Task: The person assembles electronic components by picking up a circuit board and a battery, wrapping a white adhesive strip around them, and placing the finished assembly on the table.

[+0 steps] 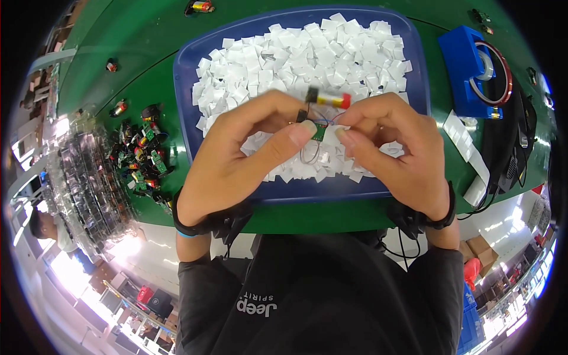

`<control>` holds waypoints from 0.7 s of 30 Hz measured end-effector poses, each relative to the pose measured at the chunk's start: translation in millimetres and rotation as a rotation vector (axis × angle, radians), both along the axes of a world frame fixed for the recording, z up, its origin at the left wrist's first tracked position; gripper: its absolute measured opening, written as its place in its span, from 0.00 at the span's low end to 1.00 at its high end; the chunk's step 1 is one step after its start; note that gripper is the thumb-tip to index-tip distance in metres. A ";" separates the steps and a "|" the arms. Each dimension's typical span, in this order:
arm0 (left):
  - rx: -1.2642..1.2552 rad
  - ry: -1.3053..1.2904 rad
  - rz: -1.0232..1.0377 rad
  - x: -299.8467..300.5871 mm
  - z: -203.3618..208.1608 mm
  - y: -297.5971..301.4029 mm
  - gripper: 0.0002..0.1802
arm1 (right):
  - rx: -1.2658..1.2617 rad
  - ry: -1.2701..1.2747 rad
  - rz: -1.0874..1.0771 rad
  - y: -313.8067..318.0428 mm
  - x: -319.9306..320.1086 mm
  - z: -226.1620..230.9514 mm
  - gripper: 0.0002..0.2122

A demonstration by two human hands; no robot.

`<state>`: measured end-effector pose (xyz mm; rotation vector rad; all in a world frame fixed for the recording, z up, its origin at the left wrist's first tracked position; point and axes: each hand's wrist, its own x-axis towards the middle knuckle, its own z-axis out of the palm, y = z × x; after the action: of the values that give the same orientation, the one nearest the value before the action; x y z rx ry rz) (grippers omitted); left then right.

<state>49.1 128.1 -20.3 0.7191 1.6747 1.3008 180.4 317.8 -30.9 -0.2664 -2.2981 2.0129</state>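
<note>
A small green circuit board with thin wires is pinched between the thumb and fingers of my left hand. Just beyond it hangs a small cylinder, yellow and silver with a red end, blurred and apparently joined by the wires. My right hand closes its thumb and forefinger on a small white square piece, right beside the board. Whether the square touches the board I cannot tell. Both hands are over a blue tray heaped with white square pieces.
To the left lies a pile of similar wired boards, near stacked clear plastic packs. A blue tape dispenser stands right of the tray, with a white strip and a black bag nearby. Everything sits on a green table.
</note>
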 end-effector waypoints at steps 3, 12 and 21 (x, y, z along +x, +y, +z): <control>0.030 -0.045 0.026 2.6 0.1 2.8 0.14 | 0.165 0.066 0.057 2.9 -1.9 -5.0 0.10; 0.065 0.034 0.133 15.0 2.8 7.6 0.10 | 0.334 0.156 0.031 1.4 -6.0 -13.0 0.11; 0.067 0.125 0.141 18.3 -3.2 9.2 0.08 | 0.445 0.250 0.028 2.2 -6.6 -15.1 0.12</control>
<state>67.4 137.2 -23.5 0.7455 1.8164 1.4422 173.8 320.0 -46.0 0.0448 -2.5020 1.3904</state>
